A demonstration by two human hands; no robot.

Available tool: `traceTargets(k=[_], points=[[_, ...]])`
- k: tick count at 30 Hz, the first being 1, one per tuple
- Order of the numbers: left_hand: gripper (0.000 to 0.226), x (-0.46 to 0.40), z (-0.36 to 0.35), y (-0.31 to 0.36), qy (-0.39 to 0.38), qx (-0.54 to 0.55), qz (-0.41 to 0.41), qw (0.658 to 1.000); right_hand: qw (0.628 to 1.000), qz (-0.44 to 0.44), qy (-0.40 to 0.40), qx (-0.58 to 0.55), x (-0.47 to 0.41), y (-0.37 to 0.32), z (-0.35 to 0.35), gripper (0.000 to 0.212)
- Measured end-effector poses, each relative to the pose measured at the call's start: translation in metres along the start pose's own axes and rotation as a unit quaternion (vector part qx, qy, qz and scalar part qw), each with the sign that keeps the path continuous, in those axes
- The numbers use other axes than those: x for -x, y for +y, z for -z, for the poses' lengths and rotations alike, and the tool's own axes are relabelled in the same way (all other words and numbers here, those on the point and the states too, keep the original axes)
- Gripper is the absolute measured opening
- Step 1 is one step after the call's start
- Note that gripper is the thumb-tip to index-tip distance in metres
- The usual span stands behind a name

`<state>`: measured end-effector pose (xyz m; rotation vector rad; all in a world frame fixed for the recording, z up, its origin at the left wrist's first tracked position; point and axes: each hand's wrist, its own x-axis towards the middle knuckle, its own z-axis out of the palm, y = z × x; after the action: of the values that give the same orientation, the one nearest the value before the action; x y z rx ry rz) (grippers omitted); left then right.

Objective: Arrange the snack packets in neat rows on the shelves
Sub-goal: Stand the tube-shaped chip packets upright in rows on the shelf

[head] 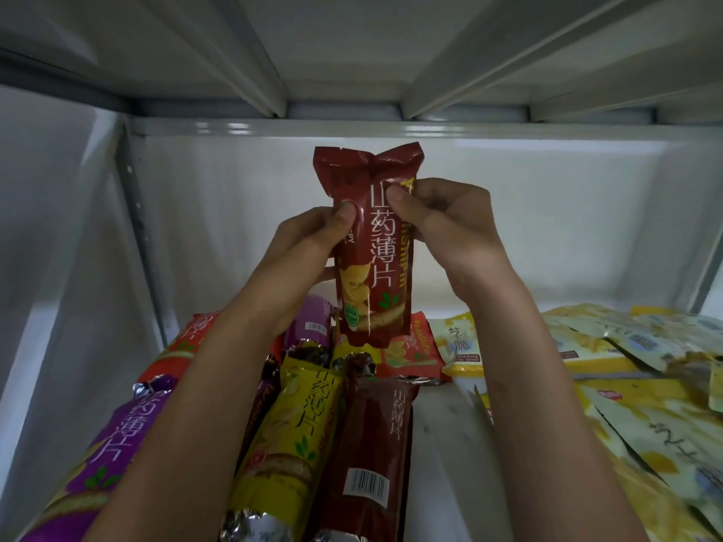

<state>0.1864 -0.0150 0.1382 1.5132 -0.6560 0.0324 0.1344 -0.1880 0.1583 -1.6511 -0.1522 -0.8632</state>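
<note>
A tall dark-red snack packet (371, 244) with white characters stands upright in the air inside the shelf bay. My left hand (309, 244) grips its left edge, thumb on the front. My right hand (442, 224) pinches its right edge a little higher. Below it, long packets lie on the white shelf (442, 444): a purple one (117, 444) at the left, a yellow one (293, 436), a dark-red one (371, 455) showing its barcode, and orange ones (407, 354) behind.
Flat pale-yellow packets (645, 404) lie piled loosely over the right side of the shelf. The underside of the upper shelf (352, 52) is close overhead. A perforated upright post (137, 228) stands at the left, the back wall behind.
</note>
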Motion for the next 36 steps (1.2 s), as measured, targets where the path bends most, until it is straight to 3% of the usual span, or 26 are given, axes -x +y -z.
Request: traceTargets(k=[5,11,14,20,25,28,33,36], points=[[0.038,0.000,0.002,0.001,0.024,-0.016,-0.014,0.999,0.998,-0.031,-0.044,-0.028,0.002,-0.003,0.007,0.023],[0.039,-0.002,0.006,0.004,-0.011,-0.007,0.005,1.000,0.999,-0.023,-0.026,-0.005,0.005,-0.005,0.013,0.013],[0.040,0.000,0.008,0.005,0.019,0.005,-0.012,1.000,0.999,-0.033,-0.032,-0.007,0.006,-0.007,0.009,0.016],[0.035,-0.002,0.014,0.004,0.050,0.024,-0.014,0.998,0.989,-0.077,-0.128,0.009,0.009,-0.009,0.011,0.022],[0.039,-0.005,0.014,0.006,0.031,0.024,0.020,0.999,0.992,-0.068,-0.092,0.049,0.005,-0.004,0.011,0.021],[0.033,-0.003,0.013,0.005,0.057,0.025,-0.001,0.998,0.992,-0.067,-0.093,0.054,0.004,-0.006,0.010,0.025],[0.032,0.001,0.016,0.009,0.085,0.044,-0.026,0.995,0.968,-0.107,-0.209,0.088,0.009,-0.005,0.014,0.035],[0.033,-0.001,0.016,0.012,0.086,0.032,-0.016,0.996,0.972,-0.109,-0.193,0.075,0.009,-0.003,0.011,0.030]])
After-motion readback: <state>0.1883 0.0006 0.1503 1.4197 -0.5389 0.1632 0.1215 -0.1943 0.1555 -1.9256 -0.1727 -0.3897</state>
